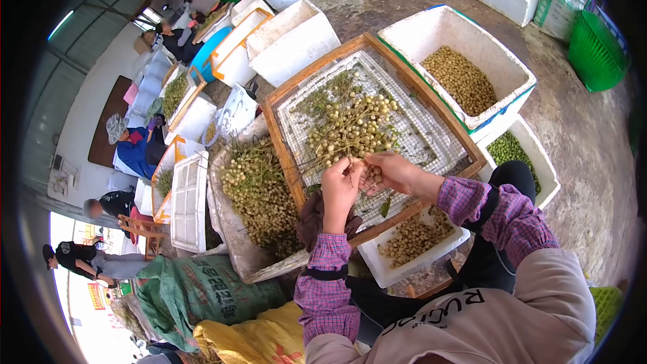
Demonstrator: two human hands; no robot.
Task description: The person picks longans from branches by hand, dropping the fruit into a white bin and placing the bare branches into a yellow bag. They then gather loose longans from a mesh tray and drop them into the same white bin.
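Observation:
My left hand point(340, 187) and my right hand point(396, 174) meet over the near edge of a wood-framed wire mesh screen point(448, 152). The left fingers pinch thin stems of a fruit sprig. My right fingers curl around small round fruits point(373, 178) between the two hands; the palm side is partly hidden. On the mesh just beyond lies a pile of pale yellow-green fruit clusters point(354, 125) with stems and leaf bits. Beneath the screen's near side, a white tray point(387, 276) holds loose fruits.
Left of the screen, a foam box point(259, 273) is heaped with fruit clusters. At right stand a foam box point(499, 111) of loose yellowish fruits and another box point(549, 178) of green ones. Green sacks point(209, 290) and a yellow sack point(263, 337) lie lower left. Several people are at far left.

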